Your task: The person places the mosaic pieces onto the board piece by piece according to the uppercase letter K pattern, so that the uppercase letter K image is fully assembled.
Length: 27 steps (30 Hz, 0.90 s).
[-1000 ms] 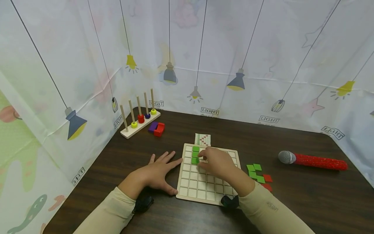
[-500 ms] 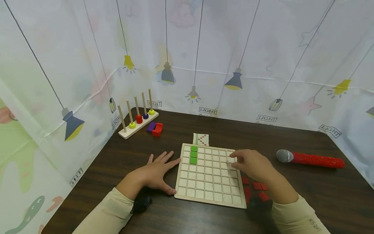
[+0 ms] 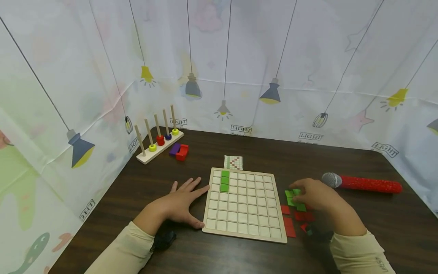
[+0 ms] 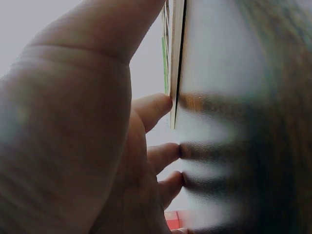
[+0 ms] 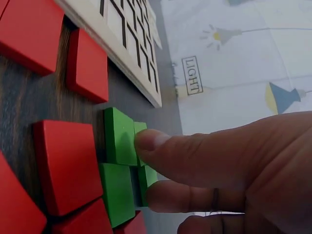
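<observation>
Pinching at green tiles (image 3: 294,198) w/ right hand (image 3: 315,196): thumb and index fingertips (image 5: 151,141) curled onto top and edge of green cluster, per right wrist view; whether a tile is lifted, can't tell. Wrist bent inward, forearm angled in from lower right, cream sleeve (image 3: 359,255) at bottom edge. Green tiles on dark table (image 3: 291,160), just right of wooden grid board (image 3: 244,205), red tiles (image 3: 291,224) touching and around them on near side. Left hand (image 3: 181,201) flat on table, palm down, fingers spread and straight, index tip and thumb touching board's left edge; left wrist view mostly blurred, fingers (image 4: 156,109) against board rim. Three green tiles (image 3: 224,180) already in board's 2nd column, top rows, stacked in a line. Small pattern card (image 3: 233,162) just behind board's far edge. Toy mic (image 3: 362,183) w/ red handle lying on table, near right hand, beyond it to the right. Peg rack (image 3: 159,142) w/ colored rings far left, purple and red blocks (image 3: 179,151) just beside it. Lamp-print backdrop (image 3: 239,57) around table.
</observation>
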Tool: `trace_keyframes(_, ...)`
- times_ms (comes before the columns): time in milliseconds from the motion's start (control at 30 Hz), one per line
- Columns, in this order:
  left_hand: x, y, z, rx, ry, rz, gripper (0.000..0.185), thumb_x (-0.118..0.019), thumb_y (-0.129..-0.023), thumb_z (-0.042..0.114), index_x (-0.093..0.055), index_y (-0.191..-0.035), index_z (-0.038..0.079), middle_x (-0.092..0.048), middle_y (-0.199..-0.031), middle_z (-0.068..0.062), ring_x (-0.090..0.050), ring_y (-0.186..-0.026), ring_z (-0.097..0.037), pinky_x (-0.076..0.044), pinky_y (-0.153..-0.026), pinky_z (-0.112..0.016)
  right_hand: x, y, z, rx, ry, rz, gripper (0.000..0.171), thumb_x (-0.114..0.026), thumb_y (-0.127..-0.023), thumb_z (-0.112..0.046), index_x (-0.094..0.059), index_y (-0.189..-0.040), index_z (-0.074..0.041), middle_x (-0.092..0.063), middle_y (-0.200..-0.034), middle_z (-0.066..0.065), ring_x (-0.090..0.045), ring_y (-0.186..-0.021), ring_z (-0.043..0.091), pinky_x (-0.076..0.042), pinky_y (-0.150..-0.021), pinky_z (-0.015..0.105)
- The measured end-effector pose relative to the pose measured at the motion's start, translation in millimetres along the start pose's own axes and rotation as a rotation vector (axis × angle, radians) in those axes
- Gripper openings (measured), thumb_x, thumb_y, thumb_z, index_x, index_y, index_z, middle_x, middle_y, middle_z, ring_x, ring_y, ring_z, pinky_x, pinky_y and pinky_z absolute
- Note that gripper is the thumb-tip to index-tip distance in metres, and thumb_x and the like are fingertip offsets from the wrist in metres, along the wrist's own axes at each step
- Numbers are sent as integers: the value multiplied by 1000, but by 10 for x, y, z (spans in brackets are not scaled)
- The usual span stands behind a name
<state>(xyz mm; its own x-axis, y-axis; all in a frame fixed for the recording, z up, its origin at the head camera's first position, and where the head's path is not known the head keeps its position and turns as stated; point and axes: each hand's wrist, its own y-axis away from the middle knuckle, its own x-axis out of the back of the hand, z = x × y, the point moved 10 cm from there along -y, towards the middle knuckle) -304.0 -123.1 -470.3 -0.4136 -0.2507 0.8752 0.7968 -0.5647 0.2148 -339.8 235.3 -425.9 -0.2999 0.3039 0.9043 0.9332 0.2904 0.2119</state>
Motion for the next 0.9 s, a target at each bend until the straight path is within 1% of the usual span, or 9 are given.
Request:
trace_keyframes(100, 7, 8, -8, 3, 2, 3, 116, -80, -73, 70, -19, -165, 35, -2, -171, -3, 3, -155, -29, 7, -114, -68, -17, -6, 15, 0, -16, -14, 36, -79, -87, -15, -72, -121, -3, -68, -91, 4, -60, -80, 21, -53, -68, 43)
trace_keyframes(233, 1, 12, -4, 0, 3, -1, 116, -80, -73, 71, -19, -165, 35, -2, -171, -3, 3, -155, -29, 7, -114, -68, -38, -6, 33, 7, -28, -21, 28, -78, -87, -13, -72, -114, -6, -65, -87, 3, -60, -78, 21, -51, -66, 42)
trace_keyframes(333, -3, 12, 5, -3, 5, -3, 116, -79, -73, 71, -19, -165, 35, -2, -171, -3, 3, -155, -30, 8, -114, -68, -46, -5, 45, 18, -50, -7, 26, -79, -86, -11, -69, -109, -7, -62, -85, 4, -58, -74, 22, -49, -62, 41)
trace_keyframes(500, 14, 20, 21, -6, 5, 3, 115, -80, -74, 70, -19, -165, 34, -2, -171, -4, 3, -155, -31, 8, -113, -69, -14, -2, 31, 40, -70, 49, 25, -80, -85, -10, -61, -101, -10, -57, -81, 4, -53, -68, 21, -43, -56, 38)
trace_keyframes(600, 24, 29, 33, -8, 5, 4, 115, -80, -74, 69, -19, -165, 33, -2, -171, -5, 3, -155, -31, 8, -113, -69, 1, -3, 26, 48, -52, 74, 24, -80, -84, -10, -59, -96, -11, -56, -79, 2, -52, -68, 21, -41, -56, 37)
trace_keyframes(733, 31, 33, 42, -13, 8, 7, 115, -81, -74, 68, -19, -165, 33, -2, -171, -5, 3, -155, -31, 8, -113, -69, -5, -7, 28, 59, -31, 83, 22, -79, -84, -10, -58, -90, -12, -54, -77, 1, -50, -69, 19, -40, -57, 37)
trace_keyframes(833, 27, 29, 38, -13, 10, 7, 115, -80, -74, 68, -20, -165, 33, -2, -171, -5, 3, -155, -31, 8, -114, -69, -18, -9, 34, 59, -18, 73, 18, -78, -86, -11, -60, -88, -12, -55, -77, -1, -51, -69, 19, -41, -58, 37)
trace_keyframes(900, 21, 25, 33, -13, 8, 7, 115, -80, -74, 69, -20, -165, 33, -3, -171, -5, 3, -155, -31, 8, -113, -69, -15, -13, 45, 52, 5, 73, 13, -76, -89, -14, -63, -89, -13, -57, -77, -1, -52, -68, 18, -42, -58, 37)
